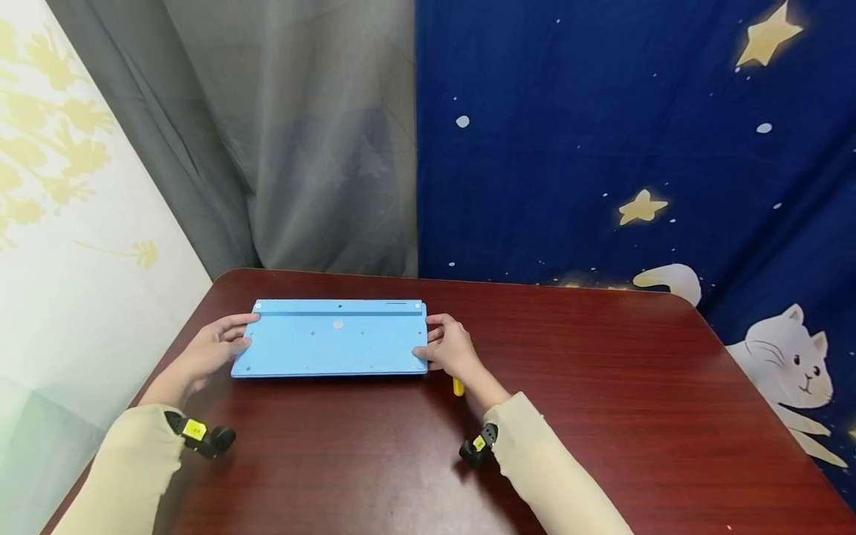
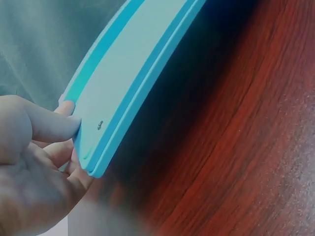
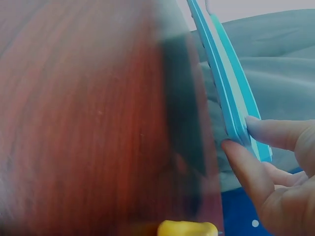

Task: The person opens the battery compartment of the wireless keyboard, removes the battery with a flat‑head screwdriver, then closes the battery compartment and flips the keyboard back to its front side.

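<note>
A light-blue keyboard [image 1: 334, 349] is held with its underside facing up, showing screws and a darker strip along the far edge. My left hand [image 1: 210, 351] grips its left end; in the left wrist view the thumb [image 2: 54, 125] presses the underside face, with fingers behind the corner. The right end is pinched by my right hand [image 1: 458, 351], seen in the right wrist view with thumb and fingers [image 3: 246, 167] on both faces at the corner. Both wrist views show the keyboard [image 3: 229, 93] raised over the table, a dark shadow below. Its keys are hidden.
A small yellow object [image 1: 458, 386] lies on the dark red wooden table [image 1: 635, 394] just below my right hand, partly covered by it. Grey curtain [image 1: 321, 148] and blue star-patterned curtain [image 1: 535, 163] hang behind the table's far edge. A pale wall panel [image 1: 87, 260] stands at the left.
</note>
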Available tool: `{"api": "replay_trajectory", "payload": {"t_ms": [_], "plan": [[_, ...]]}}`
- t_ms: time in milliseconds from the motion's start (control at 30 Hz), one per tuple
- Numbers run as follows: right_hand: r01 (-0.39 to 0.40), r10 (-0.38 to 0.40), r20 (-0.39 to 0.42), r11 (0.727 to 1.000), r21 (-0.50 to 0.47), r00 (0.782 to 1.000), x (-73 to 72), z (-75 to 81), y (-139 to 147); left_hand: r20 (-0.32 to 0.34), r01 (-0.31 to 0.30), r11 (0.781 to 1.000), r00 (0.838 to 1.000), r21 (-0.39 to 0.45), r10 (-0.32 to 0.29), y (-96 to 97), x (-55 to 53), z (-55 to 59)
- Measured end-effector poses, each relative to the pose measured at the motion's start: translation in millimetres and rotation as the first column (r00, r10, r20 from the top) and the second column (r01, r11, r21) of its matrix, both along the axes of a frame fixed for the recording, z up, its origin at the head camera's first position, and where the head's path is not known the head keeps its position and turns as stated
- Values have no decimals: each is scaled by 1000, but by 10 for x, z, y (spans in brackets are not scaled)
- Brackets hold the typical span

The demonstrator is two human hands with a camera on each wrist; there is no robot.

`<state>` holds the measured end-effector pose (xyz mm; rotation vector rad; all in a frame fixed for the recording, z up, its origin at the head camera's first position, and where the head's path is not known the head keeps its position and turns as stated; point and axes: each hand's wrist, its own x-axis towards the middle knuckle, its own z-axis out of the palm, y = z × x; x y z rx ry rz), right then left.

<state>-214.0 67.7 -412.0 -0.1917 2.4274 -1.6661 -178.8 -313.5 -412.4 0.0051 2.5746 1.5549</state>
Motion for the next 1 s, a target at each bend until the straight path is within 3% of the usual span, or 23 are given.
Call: {"api": "replay_trajectory", "payload": {"t_ms": [267,467,800,1000], "plan": [[-28,28,32,1000,6,999,52,-90,-59,-18,-23,991,1000,-129,21,-20,-2,-170],[-23,22,48,1000,12,999,91,-177,-109,-32,-55,984,998,-171,50,-4,7,-250],[-8,8,1,997,71,1000,117,-245,-133,-9,-102,981,995,-163,102,23,-35,-256],[-19,25,-32,983,180,999,94,-200,-144,10,-128,977,991,-171,131,41,-52,-258]]}}
